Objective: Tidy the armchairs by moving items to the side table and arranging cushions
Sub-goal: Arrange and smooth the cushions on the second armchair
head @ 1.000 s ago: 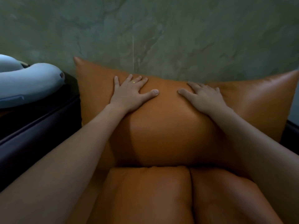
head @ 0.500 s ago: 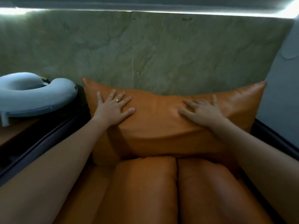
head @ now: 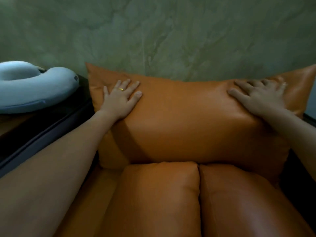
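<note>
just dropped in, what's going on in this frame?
A person presses both flat hands on a large orange leather back cushion propped upright in the armchair against the green marbled wall: left hand near its upper left, right hand near its upper right. A blue-grey U-shaped neck pillow lies off to the left, untouched.

Right hand is blurred; left edge crops the neck pillow.
</note>
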`<state>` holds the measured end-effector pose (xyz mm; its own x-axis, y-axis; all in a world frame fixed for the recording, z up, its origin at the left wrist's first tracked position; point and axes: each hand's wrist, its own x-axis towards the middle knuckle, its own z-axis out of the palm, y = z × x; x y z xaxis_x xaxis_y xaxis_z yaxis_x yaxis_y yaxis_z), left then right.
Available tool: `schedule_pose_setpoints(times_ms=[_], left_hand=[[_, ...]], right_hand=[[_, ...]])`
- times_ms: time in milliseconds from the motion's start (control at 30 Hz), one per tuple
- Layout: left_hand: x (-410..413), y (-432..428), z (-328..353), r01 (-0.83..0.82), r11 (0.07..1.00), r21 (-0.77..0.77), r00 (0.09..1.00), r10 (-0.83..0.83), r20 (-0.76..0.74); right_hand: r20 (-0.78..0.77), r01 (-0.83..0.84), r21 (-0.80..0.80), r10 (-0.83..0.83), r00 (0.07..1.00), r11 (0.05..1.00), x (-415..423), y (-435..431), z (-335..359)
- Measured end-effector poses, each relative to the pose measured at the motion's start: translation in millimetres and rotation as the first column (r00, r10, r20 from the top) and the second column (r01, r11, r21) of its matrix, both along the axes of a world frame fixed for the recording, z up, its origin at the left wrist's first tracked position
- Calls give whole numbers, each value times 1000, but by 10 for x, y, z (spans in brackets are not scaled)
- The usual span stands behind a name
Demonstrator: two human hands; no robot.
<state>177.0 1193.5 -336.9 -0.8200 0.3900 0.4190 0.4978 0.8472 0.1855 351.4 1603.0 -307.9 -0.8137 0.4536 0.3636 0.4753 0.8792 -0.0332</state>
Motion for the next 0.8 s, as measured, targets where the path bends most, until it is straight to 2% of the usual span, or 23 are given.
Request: schedule_pose_setpoints(times_ms=[167, 233, 333, 467, 533, 700, 800], left_hand=[[131, -97, 247, 11, 979, -201, 1000, -7, 19], [22, -200, 341, -40, 967, -251, 999, 42, 4], [-158, -255, 343, -113, 979, -170, 993, 117, 13], [-331, -246, 178, -90, 996, -1, 996, 90, 23], [-353, -268, 179, -76, 997, 29, 996, 75, 53], [-119, -407, 208, -65, 997, 46, 988, 57, 142], [174, -437, 77, -110, 967, 228, 984, 74, 162]], right_hand=[[147, 27, -14, -25, 989, 1000, 115, -6, 256], [167, 50, -13, -48, 985, 999, 115, 114, 337], [121, 69, -12, -67, 990, 998, 185, 380, 326], [33, 61, -110, -58, 998, 992, 165, 340, 195], [8, 63, -128, -63, 998, 990, 189, 304, 149], [83, 142, -117, -133, 988, 983, 301, 111, 224], [94, 165, -185, -149, 984, 969, 242, -263, 257]])
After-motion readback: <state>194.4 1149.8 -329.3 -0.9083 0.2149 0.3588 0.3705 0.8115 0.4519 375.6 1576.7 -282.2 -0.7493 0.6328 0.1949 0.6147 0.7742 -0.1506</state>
